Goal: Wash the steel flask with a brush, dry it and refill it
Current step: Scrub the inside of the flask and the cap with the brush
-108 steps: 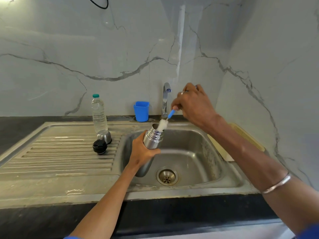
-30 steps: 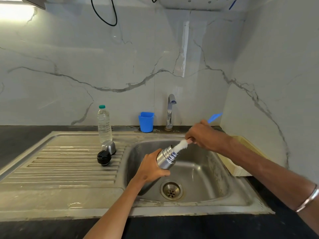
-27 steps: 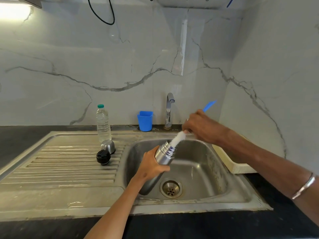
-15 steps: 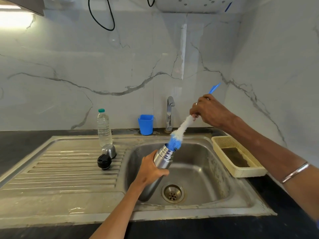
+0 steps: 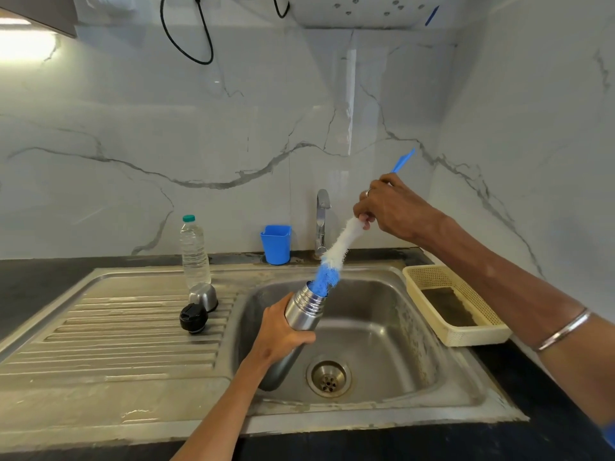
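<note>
I'm pulling the brush [image 5: 336, 252] almost clear of the flask [image 5: 301, 316] now, only its blue tip inside the mouth. Left hand [image 5: 281, 334] is clenching the flask over the sink [image 5: 412, 327], right hand [image 5: 387, 206] gripping the handle, so scrubbing's probably wrapping up and rinsing's next.

Two bare forearms are seen, each ending in a bare hand. A thin silver-coloured bangle [image 5: 562, 330] is worn around the right forearm, well back from the right hand [image 5: 392, 207]. A ring [image 5: 368, 192] of pale metal is worn on one finger of that hand. Beyond the bangle, at the picture's lower right edge, a strip of blue sleeve [image 5: 609, 434] is visible. Nothing is worn on the left hand [image 5: 283, 331] or its forearm.
</note>
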